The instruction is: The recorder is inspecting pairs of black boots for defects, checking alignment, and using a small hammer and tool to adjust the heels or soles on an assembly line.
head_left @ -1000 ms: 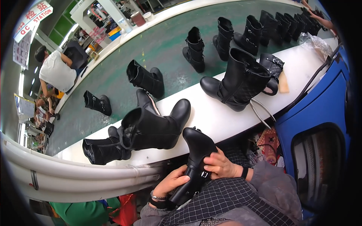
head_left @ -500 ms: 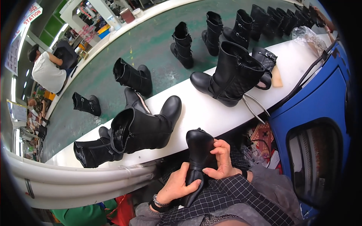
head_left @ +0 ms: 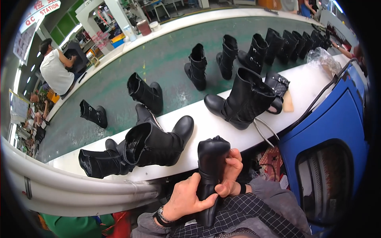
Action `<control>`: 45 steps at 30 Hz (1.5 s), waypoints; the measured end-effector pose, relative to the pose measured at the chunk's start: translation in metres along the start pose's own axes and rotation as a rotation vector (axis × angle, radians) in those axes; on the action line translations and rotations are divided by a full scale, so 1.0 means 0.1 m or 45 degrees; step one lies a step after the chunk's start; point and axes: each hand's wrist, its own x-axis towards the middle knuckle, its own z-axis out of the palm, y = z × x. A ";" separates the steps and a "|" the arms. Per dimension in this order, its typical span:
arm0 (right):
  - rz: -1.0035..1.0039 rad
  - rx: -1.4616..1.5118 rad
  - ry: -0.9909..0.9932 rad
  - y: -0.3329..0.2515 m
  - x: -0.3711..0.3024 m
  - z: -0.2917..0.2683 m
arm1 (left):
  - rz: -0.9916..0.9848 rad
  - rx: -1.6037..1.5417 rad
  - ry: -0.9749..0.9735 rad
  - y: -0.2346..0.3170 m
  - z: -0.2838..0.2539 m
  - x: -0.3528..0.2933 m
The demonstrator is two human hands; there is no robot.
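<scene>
A black leather boot [head_left: 212,156] is upright in front of me above my lap, its rounded foot part at the top and its shaft running down. My left hand [head_left: 189,199] grips it from the left, the thumb laid across the shaft. On the right, my right hand [head_left: 231,172] holds the foot part, fingers curled against its side and thumb lower down near the ankle. Just beyond, two black boots lie or lean together on the white ledge, the larger boot [head_left: 158,144] nearest my hands. A quilted boot [head_left: 242,99] stands farther right.
A white ledge [head_left: 214,127] runs along a green belt [head_left: 115,87] carrying several black boots. Beside the quilted boot are a buckled boot [head_left: 276,85] and metal tongs [head_left: 265,133]. A blue machine [head_left: 321,119] is at right, white pipes [head_left: 87,190] at left. A person [head_left: 57,67] sits across.
The view has shifted, so the ledge and belt boots sit lower in the picture. The held boot has turned slightly, and both hands still grip it. My right fingers have curled closer round it.
</scene>
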 end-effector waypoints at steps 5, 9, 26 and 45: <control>0.129 0.110 -0.077 0.05 0.13 -0.07 | 0.006 0.099 0.127 -0.02 0.07 0.16; 0.262 0.081 -0.110 -0.01 0.06 -0.18 | 0.000 0.114 0.152 -0.04 0.09 0.16; 0.418 -2.107 -0.709 -0.53 0.80 -1.46 | 0.155 -0.915 0.453 -0.39 0.08 0.90; 1.816 -0.681 -0.313 -1.98 1.42 -0.97 | 0.280 -0.616 0.547 -0.40 0.17 0.91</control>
